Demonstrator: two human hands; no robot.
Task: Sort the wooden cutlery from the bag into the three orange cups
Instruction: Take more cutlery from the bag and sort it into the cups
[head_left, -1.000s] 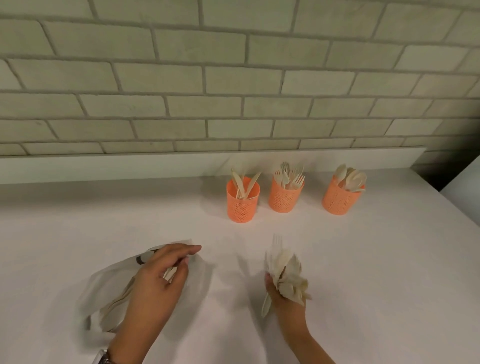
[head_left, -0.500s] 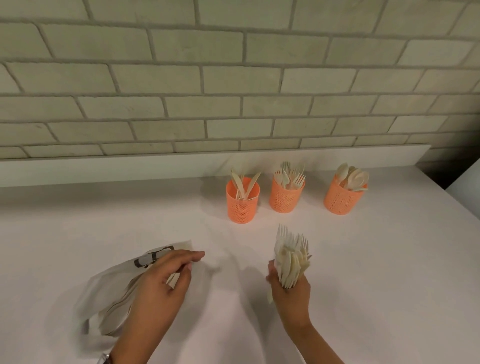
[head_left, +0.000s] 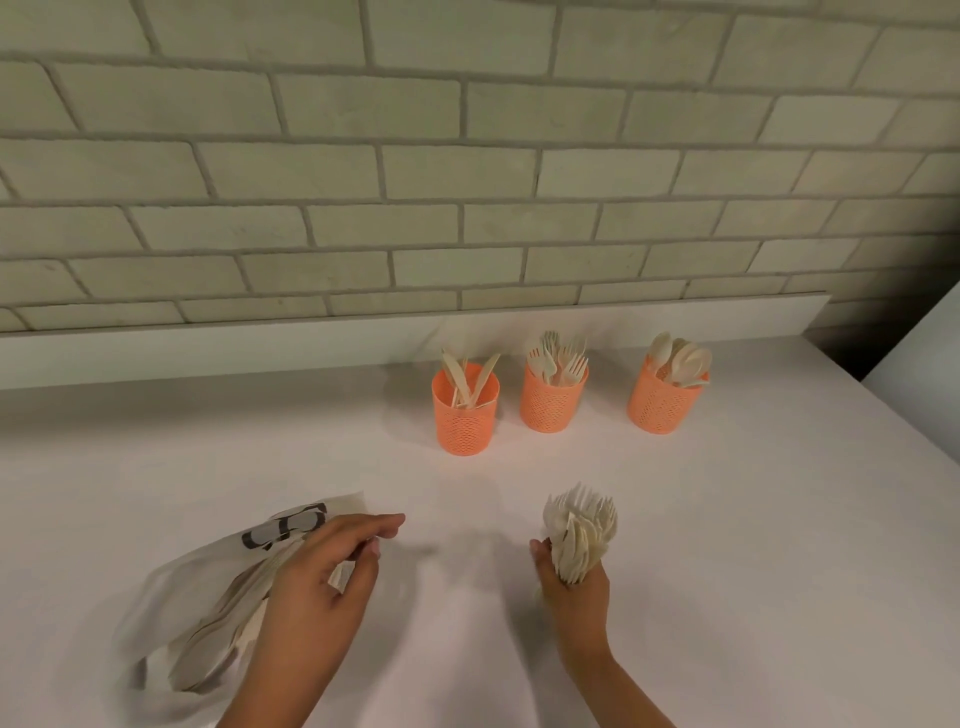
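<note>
Three orange mesh cups stand in a row near the back ledge: the left cup (head_left: 465, 415) holds wooden knives, the middle cup (head_left: 552, 402) forks, the right cup (head_left: 664, 400) spoons. My right hand (head_left: 574, 587) grips an upright bundle of wooden forks (head_left: 582, 530), tines up, in front of the cups. My left hand (head_left: 317, 587) rests on the mouth of a translucent bag (head_left: 197, 582) lying flat at the lower left, fingers pinching its edge. More wooden cutlery shows dimly inside the bag.
The white counter (head_left: 727, 545) runs back to a white ledge (head_left: 208, 348) under a grey brick wall. The counter's right edge drops off at the far right beside another white surface (head_left: 919, 395).
My right hand has turned the fork bundle upright and gathered it tight, shifting slightly right. My left hand has stayed on the bag's mouth.
</note>
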